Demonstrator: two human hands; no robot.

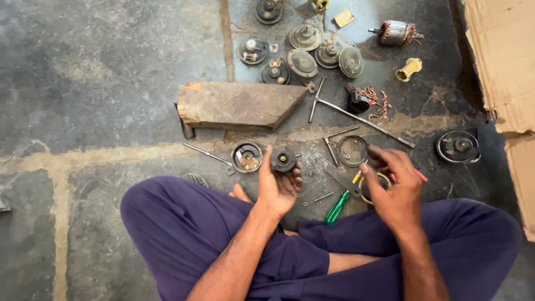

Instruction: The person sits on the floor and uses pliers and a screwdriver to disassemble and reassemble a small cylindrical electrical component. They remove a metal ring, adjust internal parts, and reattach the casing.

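I am holding a small round dark motor part [283,159] up in my left hand [278,187], fingers curled around it from below, so that grip is clenched on the part. My right hand [393,192] is hovering off to the right of it over a metal ring [369,188]; something red [419,175] is poking out past it, but I cannot tell what it is gripping. Just left of the held part an opened round housing [246,156] is sitting on the floor; a green-handled screwdriver [337,207] is lying below right. Judging by the loose covers [304,62] beyond, disassembly is looking well underway, with reassembly left.
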